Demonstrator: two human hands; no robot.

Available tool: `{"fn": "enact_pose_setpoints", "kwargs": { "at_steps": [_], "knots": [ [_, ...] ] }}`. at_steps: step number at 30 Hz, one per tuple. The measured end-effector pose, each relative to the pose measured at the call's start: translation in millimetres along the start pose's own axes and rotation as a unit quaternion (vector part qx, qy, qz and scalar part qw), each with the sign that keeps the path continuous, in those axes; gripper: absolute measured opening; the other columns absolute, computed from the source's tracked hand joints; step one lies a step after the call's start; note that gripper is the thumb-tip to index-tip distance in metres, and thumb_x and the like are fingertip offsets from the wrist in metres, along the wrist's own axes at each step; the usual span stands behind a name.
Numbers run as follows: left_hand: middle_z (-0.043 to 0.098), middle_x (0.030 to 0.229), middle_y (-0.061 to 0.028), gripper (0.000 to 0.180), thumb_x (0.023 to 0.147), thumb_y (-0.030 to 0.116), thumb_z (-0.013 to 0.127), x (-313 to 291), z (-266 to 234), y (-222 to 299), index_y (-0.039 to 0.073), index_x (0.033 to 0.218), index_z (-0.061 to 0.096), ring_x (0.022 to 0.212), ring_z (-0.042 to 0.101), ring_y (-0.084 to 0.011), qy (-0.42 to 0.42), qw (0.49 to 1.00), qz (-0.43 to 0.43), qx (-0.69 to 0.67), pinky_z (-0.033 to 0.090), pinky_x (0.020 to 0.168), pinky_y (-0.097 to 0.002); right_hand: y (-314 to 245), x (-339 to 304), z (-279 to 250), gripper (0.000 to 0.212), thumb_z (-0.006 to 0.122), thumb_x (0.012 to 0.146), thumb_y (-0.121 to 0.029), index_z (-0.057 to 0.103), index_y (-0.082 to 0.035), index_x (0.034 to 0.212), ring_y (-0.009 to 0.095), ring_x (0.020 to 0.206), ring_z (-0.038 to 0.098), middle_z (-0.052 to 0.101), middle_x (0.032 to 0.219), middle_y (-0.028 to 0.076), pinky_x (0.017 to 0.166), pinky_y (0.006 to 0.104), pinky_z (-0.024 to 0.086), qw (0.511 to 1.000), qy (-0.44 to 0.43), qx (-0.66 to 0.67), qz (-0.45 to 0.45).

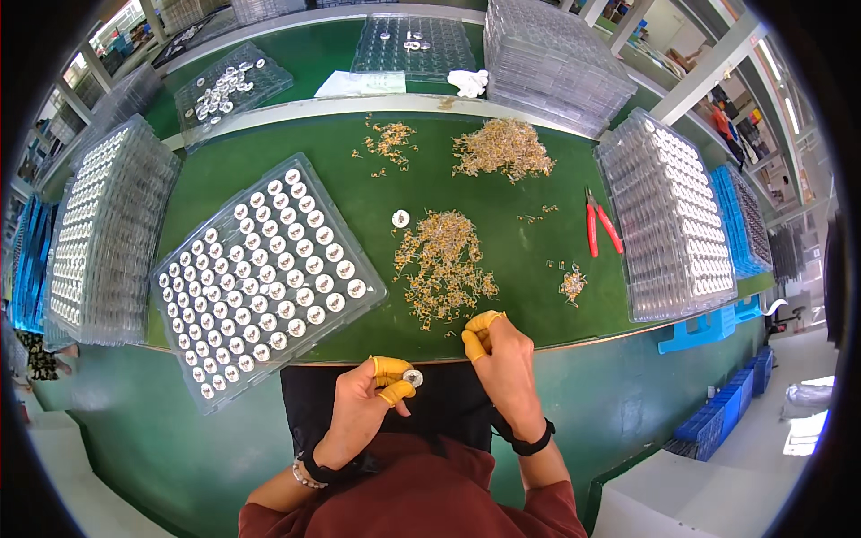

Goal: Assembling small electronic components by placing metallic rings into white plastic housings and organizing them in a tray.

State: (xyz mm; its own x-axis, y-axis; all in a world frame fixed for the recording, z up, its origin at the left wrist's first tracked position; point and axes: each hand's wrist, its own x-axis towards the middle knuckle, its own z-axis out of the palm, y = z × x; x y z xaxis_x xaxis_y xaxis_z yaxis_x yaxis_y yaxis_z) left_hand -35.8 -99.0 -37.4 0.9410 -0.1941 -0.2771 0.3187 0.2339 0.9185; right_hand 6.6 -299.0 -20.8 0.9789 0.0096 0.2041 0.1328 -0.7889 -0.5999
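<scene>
My left hand, with yellow finger covers on its fingertips, pinches a small round silver-white disc just off the table's front edge. To its right, my right hand also wears yellow finger covers. Thumb and fingers are pressed together there, and whatever they may hold is too small to see. Just beyond that hand spreads a heap of tiny orange parts with wire legs. One loose white disc lies at the heap's far left. A clear tray with rows of similar discs rests at an angle on the left.
Red-handled pliers lie on the right, near a small pile of parts. Farther back is a denser heap. Stacked disc trays stand at left and right. A shelf behind carries clear trays, paper and a white cloth.
</scene>
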Motion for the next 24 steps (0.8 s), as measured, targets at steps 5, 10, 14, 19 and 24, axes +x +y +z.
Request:
{"fn": "enact_pose_setpoints", "kwargs": {
  "at_steps": [5, 10, 14, 19, 24],
  "knots": [
    [0.065, 0.091, -0.0085, 0.015, 0.087, -0.006, 0.061, -2.7, 4.0, 6.5, -0.004, 0.102, 0.06, 0.074, 0.064, -0.013, -0.013, 0.998, -0.024, -0.063, 0.054, 0.055, -0.024, -18.9, -22.4, -5.0, 0.01, 0.065, 0.083, 0.003, 0.061, -0.001, 0.091, 0.009, 0.07, 0.061, 0.064, 0.081, 0.004, 0.064, 0.0242, 0.049, 0.937, -0.092, 0.319, 0.107],
    [0.065, 0.091, -0.0094, 0.014, 0.088, -0.002, 0.063, -3.9, 2.0, 7.8, -0.004, 0.101, 0.06, 0.074, 0.065, -0.0138, -0.021, 0.996, -0.016, -0.088, 0.054, 0.054, -0.024, -24.4, -37.2, 9.3, 0.011, 0.063, 0.085, 0.005, 0.06, 0.001, 0.095, 0.008, 0.077, 0.06, 0.064, 0.089, 0.004, 0.072, 0.0224, 0.05, 0.907, -0.105, 0.397, 0.09],
    [0.066, 0.09, -0.009, 0.015, 0.088, 0.005, 0.065, -4.6, 0.5, 6.1, -0.003, 0.101, 0.06, 0.074, 0.065, -0.0152, -0.026, 0.996, -0.013, -0.079, 0.056, 0.054, -0.0255, -26.2, -40.3, 23.2, 0.014, 0.069, 0.078, 0.001, 0.063, -0.002, 0.09, 0.01, 0.062, 0.054, 0.064, 0.077, 0.003, 0.059, 0.0235, 0.045, 0.917, -0.04, 0.392, 0.067],
    [0.066, 0.09, -0.0094, 0.015, 0.088, 0.005, 0.065, -6.4, 1.1, 8.1, -0.003, 0.1, 0.061, 0.074, 0.065, -0.015, -0.022, 0.996, -0.01, -0.083, 0.056, 0.054, -0.0257, -29.5, -41.3, 24.3, 0.014, 0.069, 0.078, 0.001, 0.062, -0.002, 0.09, 0.011, 0.063, 0.054, 0.063, 0.078, 0.004, 0.059, 0.0243, 0.045, 0.923, -0.039, 0.378, 0.057],
    [0.066, 0.09, -0.0093, 0.015, 0.088, 0.005, 0.066, -4.9, 0.7, 7.5, -0.003, 0.1, 0.061, 0.073, 0.065, -0.0147, -0.023, 0.997, -0.018, -0.078, 0.055, 0.054, -0.0255, -27.9, -43.9, 28.0, 0.014, 0.069, 0.078, 0.001, 0.062, -0.003, 0.09, 0.012, 0.063, 0.054, 0.063, 0.078, 0.004, 0.06, 0.0244, 0.045, 0.921, -0.033, 0.381, 0.071]
  ]
}}
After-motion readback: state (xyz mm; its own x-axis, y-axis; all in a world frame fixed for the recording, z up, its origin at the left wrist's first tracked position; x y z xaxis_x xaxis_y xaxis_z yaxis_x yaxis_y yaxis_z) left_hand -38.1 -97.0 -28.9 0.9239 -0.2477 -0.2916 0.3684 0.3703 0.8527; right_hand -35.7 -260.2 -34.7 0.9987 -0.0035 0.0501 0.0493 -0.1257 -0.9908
